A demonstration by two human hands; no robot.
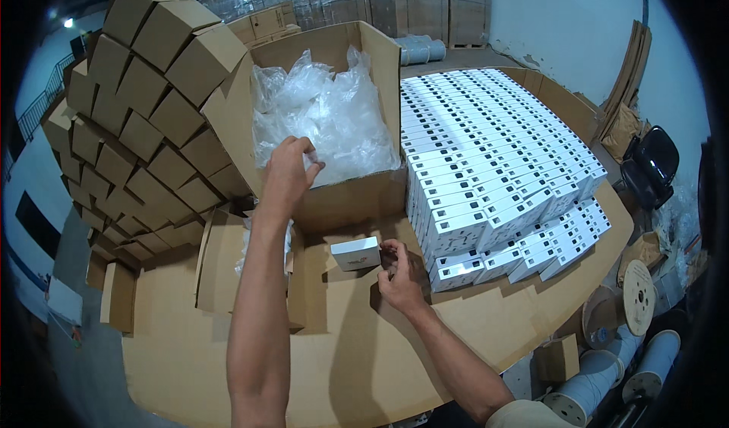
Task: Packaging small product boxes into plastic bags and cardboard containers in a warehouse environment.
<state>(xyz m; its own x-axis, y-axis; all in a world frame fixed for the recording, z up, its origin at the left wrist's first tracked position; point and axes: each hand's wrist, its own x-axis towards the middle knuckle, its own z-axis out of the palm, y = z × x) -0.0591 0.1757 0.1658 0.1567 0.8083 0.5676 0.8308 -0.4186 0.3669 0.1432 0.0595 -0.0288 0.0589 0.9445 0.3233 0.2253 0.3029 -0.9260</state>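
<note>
Where the left hand [288, 164] is hovering: by the near left corner of the large open carton [349, 204], in front of the clear plastic bags [326, 116]; fingers bending, thumb standing apart. Cannot tell if it is pinching any film.
Right hand [400, 277]: half open, fingers curling, a gap showing before the thumb; sitting at the right end of the small white box [355, 255]. No firm hold showing; contact unclear.
Box position: resting mid-table, on the cardboard-topped table [380, 352], between the large carton and the near edge; rows of stacked white boxes [486, 170] are standing toward the right edge.
Box handling: looking light and stiff, probably card; smooth faces likely sliding, corners probably denting under a squeeze. Its two short ends are offering the safest grip.
Bag handling: seeming nearly weightless, limp, slippery, likely clinging together; one loose edge being the place to pinch.
Hidden: left forearm is covering part of the smaller open carton [216, 257]; box contents and underside not showing; single bags blurring into one heap; frame is cutting off the table's near edge.
</note>
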